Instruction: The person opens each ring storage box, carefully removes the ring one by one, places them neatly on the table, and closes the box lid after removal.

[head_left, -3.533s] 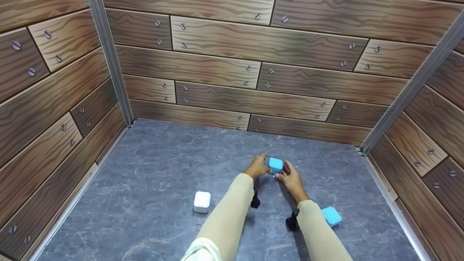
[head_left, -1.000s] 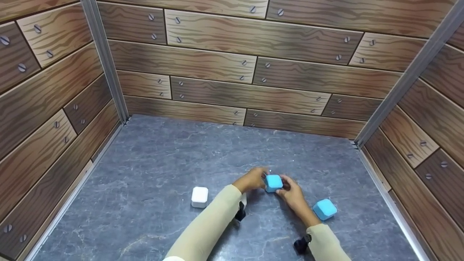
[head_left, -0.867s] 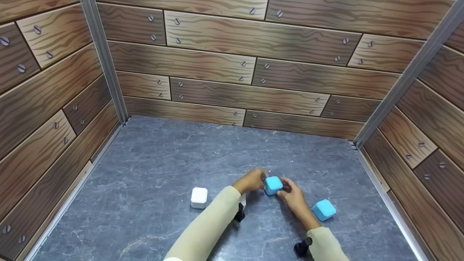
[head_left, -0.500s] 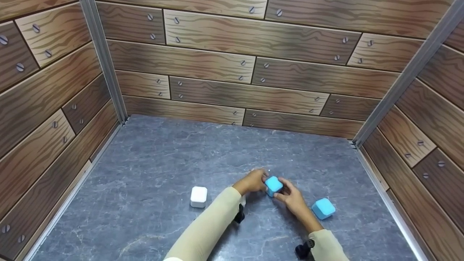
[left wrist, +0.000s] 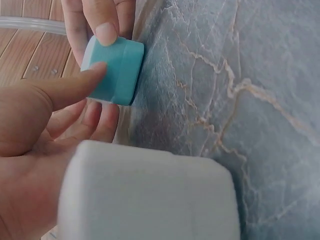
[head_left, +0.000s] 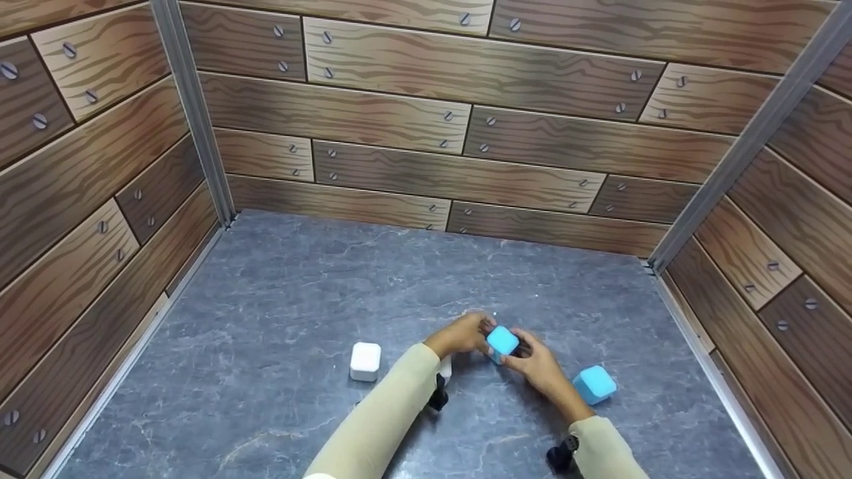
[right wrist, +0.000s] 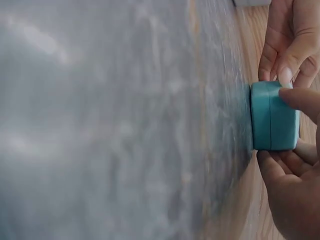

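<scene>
Between both hands stands a small blue rounded box [head_left: 502,340], with a seam around it, low at the floor. My left hand [head_left: 462,332] holds its left side; in the left wrist view the thumb [left wrist: 75,87] presses one face, with fingers curled beyond it. From the right, my right hand [head_left: 540,364] grips the same box, thumb on the near side. The right wrist view shows the blue box [right wrist: 274,116] upright, its base at the floor. Close to my left wrist is a white rounded box [left wrist: 150,192], mostly hidden by the sleeve in the head view.
A second blue box [head_left: 594,384] stands right of my right forearm. Another white box [head_left: 365,361] stands left of my left forearm. The grey marbled floor [head_left: 319,279] is enclosed by wood-patterned walls [head_left: 373,166] with metal corner strips.
Since the earliest frame, both hands have brought the blue box nearer to me. Over the last second it has turned slightly between the fingers. The other boxes stay put.
</scene>
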{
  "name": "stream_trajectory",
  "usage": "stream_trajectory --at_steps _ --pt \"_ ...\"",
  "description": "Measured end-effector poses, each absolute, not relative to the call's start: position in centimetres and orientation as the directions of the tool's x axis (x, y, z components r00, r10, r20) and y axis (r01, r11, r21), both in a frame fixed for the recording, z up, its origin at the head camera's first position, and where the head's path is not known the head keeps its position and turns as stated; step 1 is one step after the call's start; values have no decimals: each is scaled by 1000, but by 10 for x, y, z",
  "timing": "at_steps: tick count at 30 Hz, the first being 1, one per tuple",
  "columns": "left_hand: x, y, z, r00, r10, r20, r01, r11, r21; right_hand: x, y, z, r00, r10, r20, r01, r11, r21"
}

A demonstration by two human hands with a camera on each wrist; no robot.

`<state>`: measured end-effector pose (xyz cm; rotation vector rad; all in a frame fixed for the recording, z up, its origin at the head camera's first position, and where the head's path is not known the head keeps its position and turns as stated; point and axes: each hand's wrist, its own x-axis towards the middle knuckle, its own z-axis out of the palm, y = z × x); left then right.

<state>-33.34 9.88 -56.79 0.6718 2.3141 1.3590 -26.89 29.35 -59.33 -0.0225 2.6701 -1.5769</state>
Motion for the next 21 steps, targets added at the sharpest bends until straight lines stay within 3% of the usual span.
stream_trajectory --at_steps 7,21 --pt "-331 98 -568 -782 616 -96 203 396 895 -269 297 -594 -992 -125 10 -62 424 -903" --pt "-312 106 -564 -823 557 -108 137 380 915 -266 315 -592 -963 -271 18 -106 315 -943"
